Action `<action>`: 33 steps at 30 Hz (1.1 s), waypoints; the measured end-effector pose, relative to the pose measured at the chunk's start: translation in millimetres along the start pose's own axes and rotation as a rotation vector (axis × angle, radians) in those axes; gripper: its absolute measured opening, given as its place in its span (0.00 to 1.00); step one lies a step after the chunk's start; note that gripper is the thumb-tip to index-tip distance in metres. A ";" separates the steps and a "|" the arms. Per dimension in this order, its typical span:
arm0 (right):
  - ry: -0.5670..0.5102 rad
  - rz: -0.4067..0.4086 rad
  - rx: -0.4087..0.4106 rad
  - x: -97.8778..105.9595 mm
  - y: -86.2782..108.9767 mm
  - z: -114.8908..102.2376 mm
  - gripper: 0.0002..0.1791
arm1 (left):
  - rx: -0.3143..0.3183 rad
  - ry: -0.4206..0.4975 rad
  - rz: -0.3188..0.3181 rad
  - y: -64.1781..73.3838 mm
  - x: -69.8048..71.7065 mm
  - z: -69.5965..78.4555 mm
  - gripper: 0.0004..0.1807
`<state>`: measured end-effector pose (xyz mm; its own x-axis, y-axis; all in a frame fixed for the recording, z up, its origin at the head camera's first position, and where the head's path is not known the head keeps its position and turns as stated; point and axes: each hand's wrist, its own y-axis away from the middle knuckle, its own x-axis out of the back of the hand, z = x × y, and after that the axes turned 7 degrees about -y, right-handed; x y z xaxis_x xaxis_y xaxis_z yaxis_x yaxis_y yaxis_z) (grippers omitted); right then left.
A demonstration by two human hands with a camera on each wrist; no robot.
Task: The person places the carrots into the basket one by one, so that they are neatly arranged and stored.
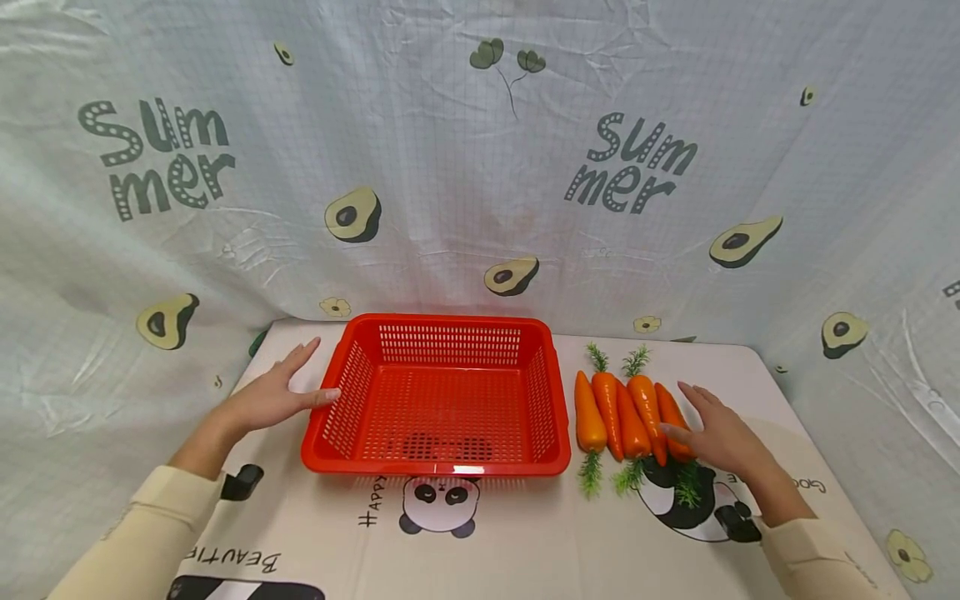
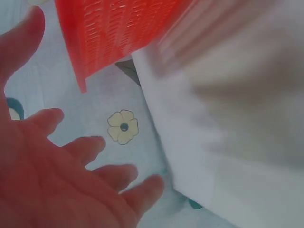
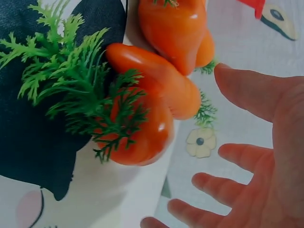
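Note:
A red plastic basket [image 1: 450, 468] with slotted walls stands on the table, and nothing lies in it. My left hand [image 1: 279, 396] is at the basket's left side, fingers spread and thumb over the rim. In the left wrist view the left hand [image 2: 61, 166] shows its palm with nothing in it, below the basket wall [image 2: 114, 33]. Right of the basket several orange carrots [image 1: 633, 417] with green tops lie side by side. My right hand [image 1: 716, 429] is beside the rightmost carrot [image 1: 672, 417], fingers extended. In the right wrist view the right hand [image 3: 256, 156] holds nothing near the carrots [image 3: 142, 123].
The white table [image 1: 525, 550] carries panda prints and lettering. A pale curtain [image 1: 435, 150] with avocado and "summer" prints hangs behind the table and along both sides.

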<state>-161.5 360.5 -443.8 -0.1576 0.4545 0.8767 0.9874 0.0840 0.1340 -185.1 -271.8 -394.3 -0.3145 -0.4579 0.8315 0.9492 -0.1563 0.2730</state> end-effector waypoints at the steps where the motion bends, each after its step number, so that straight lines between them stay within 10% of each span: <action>1: -0.019 -0.009 -0.011 -0.4 -0.2 1.1 0.53 | 0.003 0.028 -0.013 0.2 1.1 -1.3 0.61; 14: -0.168 -0.072 -0.162 -2.5 -6.3 12.6 0.52 | 0.115 0.346 -0.108 -4.2 5.6 -7.2 0.53; 33: -0.339 -0.110 -0.315 -2.8 -21.4 17.2 0.45 | 0.101 0.488 -0.150 -11.2 5.1 -3.0 0.40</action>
<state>-182.4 372.7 -457.0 -0.2047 0.7263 0.6562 0.9121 -0.1018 0.3972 -197.3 -275.0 -394.5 -0.3902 -0.7954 0.4638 0.8817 -0.1776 0.4372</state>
